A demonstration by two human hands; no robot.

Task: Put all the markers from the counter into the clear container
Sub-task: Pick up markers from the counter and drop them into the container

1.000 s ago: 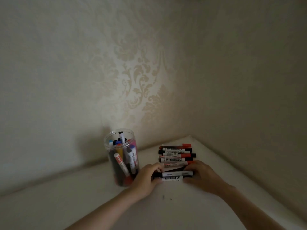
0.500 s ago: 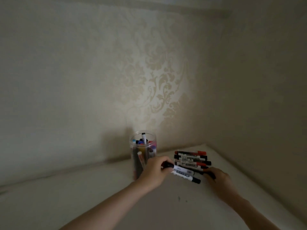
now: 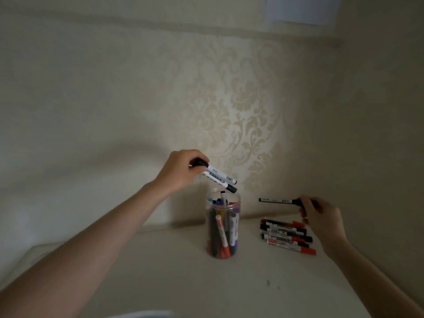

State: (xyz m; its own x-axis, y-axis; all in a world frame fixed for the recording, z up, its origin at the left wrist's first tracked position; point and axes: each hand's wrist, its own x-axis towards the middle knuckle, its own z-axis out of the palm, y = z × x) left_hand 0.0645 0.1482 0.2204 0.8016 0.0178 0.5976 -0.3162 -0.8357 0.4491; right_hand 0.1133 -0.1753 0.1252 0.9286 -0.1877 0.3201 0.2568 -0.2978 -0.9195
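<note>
left hand (image 3: 181, 172) holds markers (image 3: 219, 179) above container (image 3: 223, 226).

Two bare forearms reach in from the lower edge, one from the lower left, one from the lower right. No sleeve, watch, bracelet or ring shows on either. The left hand (image 3: 181, 171) and the right hand (image 3: 321, 216) are ungloved. Dim light leaves nails and finer detail too unclear to describe.

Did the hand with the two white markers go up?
Yes. The left hand rose from the counter and now holds two white markers above the clear container.
</note>
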